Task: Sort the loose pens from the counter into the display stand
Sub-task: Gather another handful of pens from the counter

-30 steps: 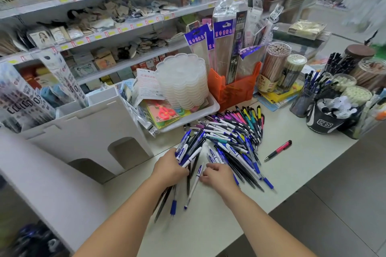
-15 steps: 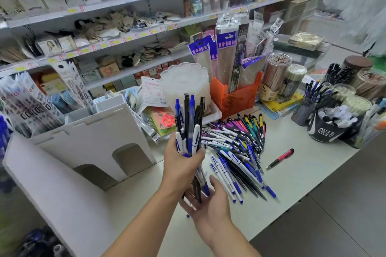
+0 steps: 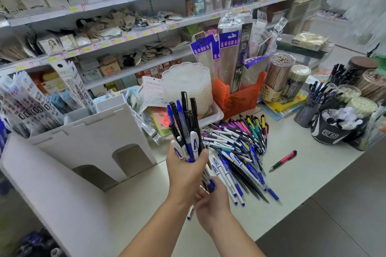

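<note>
Pens point(image 3: 186, 131), blue and black, are held upright as a bundle at the centre of the frame, gripped round the middle by the left hand point(image 3: 184, 170) with fingers and thumb curled about them. A large blue letter "A" is printed on several white barrels. The lower tips of the bundle are touched by the right hand point(image 3: 211, 204), cupped beneath with its fingers loosely bent. A loose pile of pens point(image 3: 238, 148) is spread on the counter point(image 3: 302, 175) just right of the hands. One red pen point(image 3: 283, 160) lies apart. The white display stand point(image 3: 92, 144) is seen at centre left.
</note>
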